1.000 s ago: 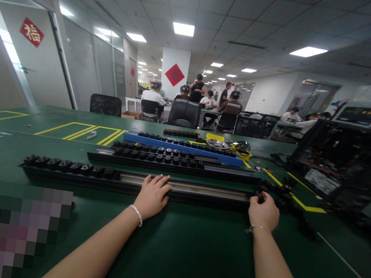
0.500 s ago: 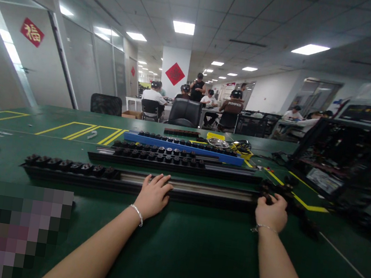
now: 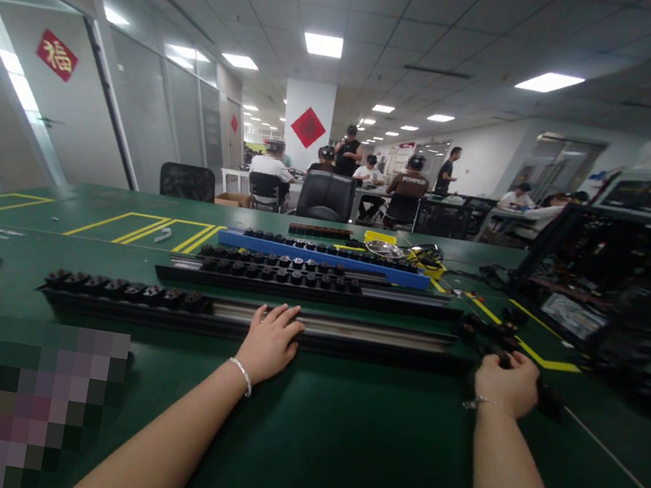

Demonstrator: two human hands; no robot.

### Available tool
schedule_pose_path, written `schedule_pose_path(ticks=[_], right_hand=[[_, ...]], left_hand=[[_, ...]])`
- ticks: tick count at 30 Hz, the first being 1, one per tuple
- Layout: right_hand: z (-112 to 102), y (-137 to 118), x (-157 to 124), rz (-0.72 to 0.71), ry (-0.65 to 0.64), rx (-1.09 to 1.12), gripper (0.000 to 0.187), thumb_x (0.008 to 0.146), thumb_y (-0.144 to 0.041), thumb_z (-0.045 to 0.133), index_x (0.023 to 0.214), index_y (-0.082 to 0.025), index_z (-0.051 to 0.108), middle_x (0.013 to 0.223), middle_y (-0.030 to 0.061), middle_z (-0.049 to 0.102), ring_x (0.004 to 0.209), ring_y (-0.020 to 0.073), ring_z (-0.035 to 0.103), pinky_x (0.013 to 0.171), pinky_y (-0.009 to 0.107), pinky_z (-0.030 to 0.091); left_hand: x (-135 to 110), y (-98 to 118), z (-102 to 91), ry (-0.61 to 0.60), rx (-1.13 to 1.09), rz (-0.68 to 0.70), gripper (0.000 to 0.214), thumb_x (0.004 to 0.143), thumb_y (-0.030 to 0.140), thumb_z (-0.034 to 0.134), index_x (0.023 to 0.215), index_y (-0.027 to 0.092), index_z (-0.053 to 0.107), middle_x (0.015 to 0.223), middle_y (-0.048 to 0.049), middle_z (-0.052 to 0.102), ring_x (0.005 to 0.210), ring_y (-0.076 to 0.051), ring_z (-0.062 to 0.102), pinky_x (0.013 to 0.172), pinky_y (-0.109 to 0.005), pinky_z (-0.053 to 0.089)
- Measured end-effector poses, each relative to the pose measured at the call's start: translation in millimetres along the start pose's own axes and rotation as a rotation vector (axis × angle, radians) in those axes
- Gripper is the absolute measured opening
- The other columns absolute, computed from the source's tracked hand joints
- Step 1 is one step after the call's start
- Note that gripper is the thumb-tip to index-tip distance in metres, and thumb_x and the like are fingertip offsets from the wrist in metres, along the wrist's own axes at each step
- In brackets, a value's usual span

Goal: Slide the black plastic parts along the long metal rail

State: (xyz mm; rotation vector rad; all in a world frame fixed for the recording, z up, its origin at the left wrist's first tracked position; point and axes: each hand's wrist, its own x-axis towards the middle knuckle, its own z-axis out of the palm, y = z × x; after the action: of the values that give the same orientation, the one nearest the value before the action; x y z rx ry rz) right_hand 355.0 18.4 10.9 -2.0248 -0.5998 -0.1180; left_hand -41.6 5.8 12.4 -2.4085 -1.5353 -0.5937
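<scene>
My left hand [image 3: 272, 342] lies on the long black rail [image 3: 370, 352], its fingers spread over the near edge. Small black blocks [image 3: 126, 292] stand in a row along the left part of this rail; a bare metallic channel shows to the right of my left hand. Beyond the rail's right end, my right hand [image 3: 506, 383] is closed, thumb and fingers together around a small black part [image 3: 504, 359], mostly hidden by the fingers. A loose pile of black parts [image 3: 490, 330] lies just behind my right hand.
Farther back are a second black rail [image 3: 306, 294] with blocks and a blue rail [image 3: 323, 260]. A yellow tray [image 3: 380, 238] and a metal dish [image 3: 384, 250] stand behind. An open computer case [image 3: 595, 276] is at right. People sit at tables beyond.
My right hand has moved right and slightly nearer, away from the rail's end. My left hand stays on the rail. A person in the background has come into fuller view.
</scene>
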Motion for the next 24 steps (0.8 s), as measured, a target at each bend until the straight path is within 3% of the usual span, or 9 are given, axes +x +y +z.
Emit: schedule_pose_path(ticks=[9,19,24], right_hand=[[-11.5,12.7,20.2,0.258,-0.191,-0.166,0.055,0.065,-0.035,0.058,0.119,-0.022,0.058,0.119,0.0135,0.061,0.109,0.0316,0.056,0.086,0.040,0.044],[3.1,32.2,37.5,0.165,-0.238,-0.234,0.059,0.068,-0.030,0.050,0.125,-0.019,0.056,0.115,0.0253,0.059,0.107,0.0392,0.054,0.075,0.049,0.041],[13.7,48.4,49.7,0.107,-0.173,-0.255,0.059,0.068,-0.027,0.049,0.125,-0.016,0.058,0.113,0.0281,0.058,0.104,0.0416,0.053,0.067,0.049,0.039]], left_hand=[[0.0,0.1,1.0,0.002,0.005,-0.003,0.026,0.081,0.026,0.051,0.105,0.029,0.060,0.138,-0.0029,0.049,0.127,-0.027,0.042,0.106,-0.056,0.024],[0.1,0.0,1.0,0.005,0.000,-0.008,0.026,0.081,0.026,0.052,0.105,0.029,0.060,0.138,-0.0031,0.049,0.128,-0.027,0.042,0.106,-0.056,0.024],[0.4,0.8,-0.2,-0.005,-0.011,-0.009,0.028,0.080,0.026,0.052,0.107,0.029,0.060,0.138,-0.0033,0.049,0.128,-0.028,0.041,0.107,-0.057,0.023]])
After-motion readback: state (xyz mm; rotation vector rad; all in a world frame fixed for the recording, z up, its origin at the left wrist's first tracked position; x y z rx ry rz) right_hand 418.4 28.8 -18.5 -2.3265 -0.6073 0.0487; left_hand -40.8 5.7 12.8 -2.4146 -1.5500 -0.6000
